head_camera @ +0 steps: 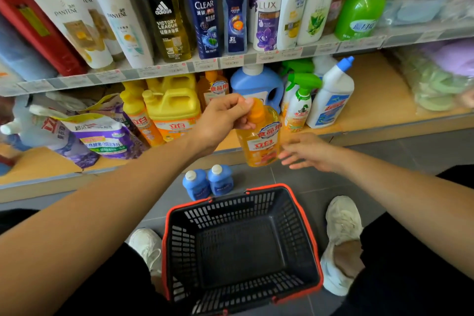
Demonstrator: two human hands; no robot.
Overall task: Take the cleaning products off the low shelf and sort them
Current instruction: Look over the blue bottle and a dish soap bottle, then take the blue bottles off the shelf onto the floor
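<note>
My left hand (225, 118) grips the orange cap of a yellow-orange dish soap bottle (260, 143) and holds it in the air in front of the low shelf (372, 100). My right hand (307, 152) is open, fingers stretched towards the bottle's lower right side, just touching or nearly touching it. On the low shelf stand yellow jugs (174, 108), another orange bottle (211, 90), a blue detergent jug (259, 82), a green-trigger spray bottle (300, 105) and a white toilet cleaner (331, 100). Two small blue bottles (207, 182) stand on the floor.
A black basket with a red rim (295, 202) sits on the floor between my white shoes (341, 238). Detergent bags (102, 136) lie at the low shelf's left. The upper shelf holds several shampoo bottles (205, 10). Packed cloths (436, 79) fill the right side.
</note>
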